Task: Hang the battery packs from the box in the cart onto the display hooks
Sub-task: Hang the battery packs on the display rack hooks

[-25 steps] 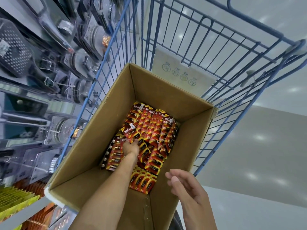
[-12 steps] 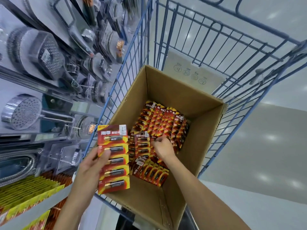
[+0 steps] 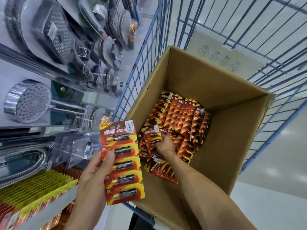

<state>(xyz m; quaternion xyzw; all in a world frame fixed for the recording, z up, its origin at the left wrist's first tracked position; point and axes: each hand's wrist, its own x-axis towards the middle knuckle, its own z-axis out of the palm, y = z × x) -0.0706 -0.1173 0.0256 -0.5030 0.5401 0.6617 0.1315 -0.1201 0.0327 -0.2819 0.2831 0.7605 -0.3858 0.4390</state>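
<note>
Your left hand (image 3: 94,171) holds a battery strip (image 3: 122,161) upright just beside the cart's near corner, thumb pressed across its front and fingers behind it (five cells on one red and yellow card, a white price sticker at the top corner). Your right hand (image 3: 165,145) reaches down into the cardboard box (image 3: 224,146), fingers curled onto a top pack (image 3: 152,138) that lies on the battery packs (image 3: 182,117) heaped over the bottom of the box, mostly toward its left and far sides. The box stands inside the blue wire cart (image 3: 132,83), which sits on a pale, glossy floor (image 3: 274,205) that mirrors the ceiling lights. To your left runs a display wall of packaged shower heads (image 3: 28,101), with a coiled metal hose (image 3: 21,165) below them. Under that is a grey shelf (image 3: 49,211) carrying rows of yellow packs (image 3: 38,188) standing on edge.
</note>
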